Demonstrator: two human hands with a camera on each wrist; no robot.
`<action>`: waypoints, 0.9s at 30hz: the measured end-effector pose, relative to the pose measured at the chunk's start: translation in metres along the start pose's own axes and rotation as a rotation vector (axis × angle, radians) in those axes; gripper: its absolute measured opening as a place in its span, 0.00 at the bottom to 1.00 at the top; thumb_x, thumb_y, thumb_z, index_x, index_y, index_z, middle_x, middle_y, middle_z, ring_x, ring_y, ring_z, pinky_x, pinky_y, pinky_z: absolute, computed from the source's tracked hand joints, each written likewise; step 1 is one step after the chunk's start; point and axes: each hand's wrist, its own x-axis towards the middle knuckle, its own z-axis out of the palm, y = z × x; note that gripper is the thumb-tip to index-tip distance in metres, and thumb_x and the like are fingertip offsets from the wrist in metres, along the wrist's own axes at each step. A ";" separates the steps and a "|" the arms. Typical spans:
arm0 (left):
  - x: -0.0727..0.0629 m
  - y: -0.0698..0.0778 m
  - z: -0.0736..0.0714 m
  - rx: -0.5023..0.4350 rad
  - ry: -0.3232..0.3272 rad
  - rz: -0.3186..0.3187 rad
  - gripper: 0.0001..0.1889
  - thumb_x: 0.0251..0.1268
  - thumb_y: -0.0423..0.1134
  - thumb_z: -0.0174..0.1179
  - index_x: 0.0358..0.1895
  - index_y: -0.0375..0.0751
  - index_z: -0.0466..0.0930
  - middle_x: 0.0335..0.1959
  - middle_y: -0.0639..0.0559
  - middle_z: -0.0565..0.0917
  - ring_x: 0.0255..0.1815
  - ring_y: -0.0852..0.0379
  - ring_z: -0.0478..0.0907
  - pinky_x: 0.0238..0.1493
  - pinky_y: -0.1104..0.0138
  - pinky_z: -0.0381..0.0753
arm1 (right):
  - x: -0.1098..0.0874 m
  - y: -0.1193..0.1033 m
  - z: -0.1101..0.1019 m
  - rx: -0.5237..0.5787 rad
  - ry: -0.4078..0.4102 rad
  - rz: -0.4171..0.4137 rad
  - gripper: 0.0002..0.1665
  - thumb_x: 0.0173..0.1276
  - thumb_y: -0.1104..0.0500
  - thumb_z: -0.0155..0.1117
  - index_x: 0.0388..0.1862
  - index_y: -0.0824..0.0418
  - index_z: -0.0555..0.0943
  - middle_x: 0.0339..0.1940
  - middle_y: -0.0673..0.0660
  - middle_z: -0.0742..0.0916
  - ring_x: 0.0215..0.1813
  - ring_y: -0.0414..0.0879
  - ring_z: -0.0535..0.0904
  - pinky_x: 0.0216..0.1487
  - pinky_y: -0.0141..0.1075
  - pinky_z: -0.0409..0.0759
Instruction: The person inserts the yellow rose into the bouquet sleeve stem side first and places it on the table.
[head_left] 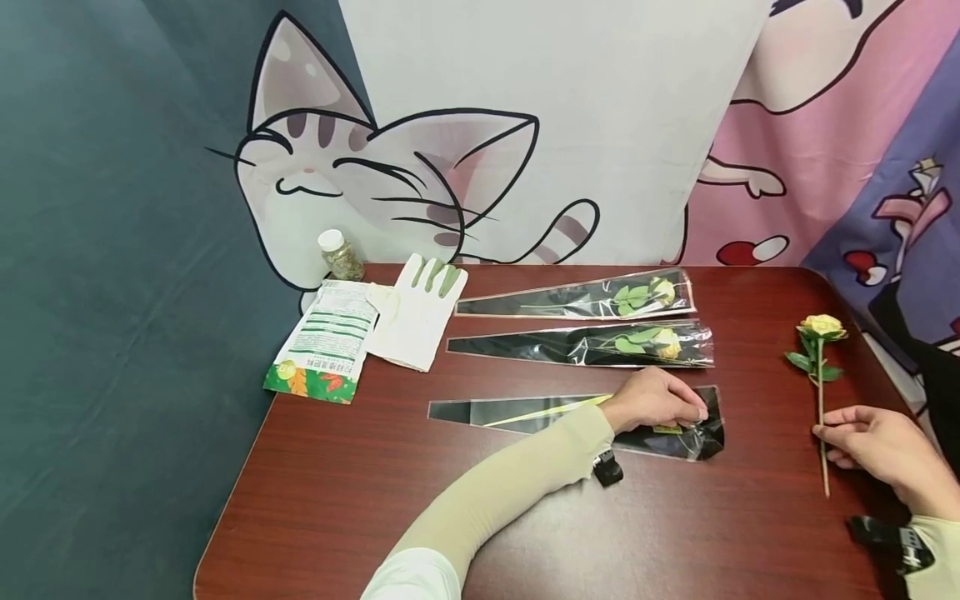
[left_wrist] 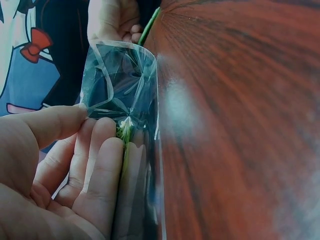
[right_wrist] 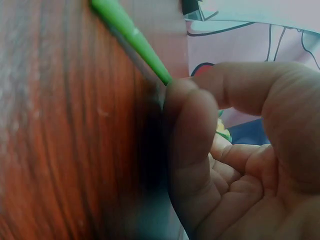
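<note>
My left hand (head_left: pixel 652 402) pinches the wide open end of a clear and black flower sleeve (head_left: pixel 705 446) lying on the table. A thin yellow strip (head_left: pixel 547 411) runs lengthwise along this sleeve. In the left wrist view the clear film (left_wrist: pixel 102 75) lifts beyond the thumb and index finger. Over at the right, a yellow rose (head_left: pixel 823 326) points toward the back, leaves below its bloom. My right hand (head_left: pixel 885 450) pinches its stem between thumb and fingers. Close up, the green stem (right_wrist: pixel 132 37) comes out past the right fingertips, low over the wood.
Behind the left hand lie two sleeves (head_left: pixel 525 343) (head_left: pixel 517 304), each with a pale yellow rose inside. At the back left are white gloves (head_left: pixel 412 329), a green and white packet (head_left: pixel 326 342) and a white-capped jar (head_left: pixel 343 257). A curtain (head_left: pixel 637 125) hangs behind the table.
</note>
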 end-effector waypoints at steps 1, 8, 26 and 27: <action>0.000 0.000 0.000 0.004 0.001 0.001 0.04 0.59 0.36 0.79 0.29 0.49 0.94 0.18 0.54 0.89 0.19 0.67 0.84 0.23 0.75 0.84 | 0.000 0.000 0.000 -0.001 -0.001 -0.006 0.21 0.80 0.58 0.60 0.50 0.80 0.77 0.26 0.48 0.86 0.25 0.39 0.83 0.26 0.36 0.87; 0.001 -0.001 0.001 -0.003 0.010 0.006 0.05 0.59 0.36 0.79 0.28 0.49 0.94 0.16 0.56 0.87 0.19 0.67 0.83 0.23 0.74 0.84 | -0.002 -0.006 0.006 0.070 -0.013 -0.081 0.17 0.81 0.60 0.59 0.46 0.77 0.77 0.26 0.43 0.86 0.26 0.38 0.84 0.26 0.35 0.87; 0.001 -0.001 0.002 -0.015 0.009 0.003 0.05 0.61 0.36 0.78 0.29 0.49 0.94 0.17 0.54 0.88 0.19 0.66 0.84 0.23 0.74 0.84 | -0.002 -0.033 0.026 0.412 -0.158 -0.292 0.11 0.82 0.69 0.55 0.45 0.54 0.79 0.34 0.44 0.91 0.28 0.42 0.88 0.28 0.35 0.90; 0.001 -0.001 0.002 -0.019 0.009 0.003 0.05 0.61 0.35 0.78 0.29 0.49 0.94 0.17 0.54 0.88 0.19 0.66 0.84 0.23 0.74 0.84 | -0.003 -0.035 0.027 0.429 -0.157 -0.301 0.11 0.82 0.70 0.55 0.45 0.54 0.79 0.34 0.45 0.92 0.28 0.42 0.88 0.28 0.35 0.89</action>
